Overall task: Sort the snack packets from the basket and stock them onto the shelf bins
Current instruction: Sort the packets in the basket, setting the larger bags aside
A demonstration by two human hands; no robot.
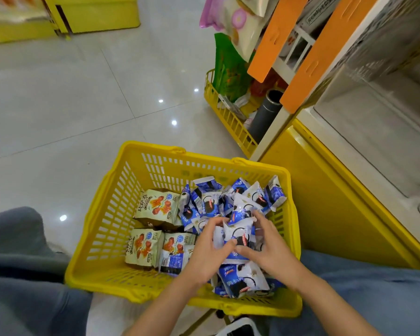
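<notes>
Head view: your two hands gather blue-and-white cookie packets (238,235) inside one yellow basket (155,147) on the floor (83,105).
Your left hand (204,255) and right hand (272,251) each close their grip on a small bunch of those packets, thumbs nearly meeting. The heap, well over ten, fills the basket's right half, its packets lying at all angles. Three beige packets (159,207) fill the left half, print readable from your side, tops pointing away. The basket's long axis runs away from you, just beside the yellow shelf (325,214).
</notes>
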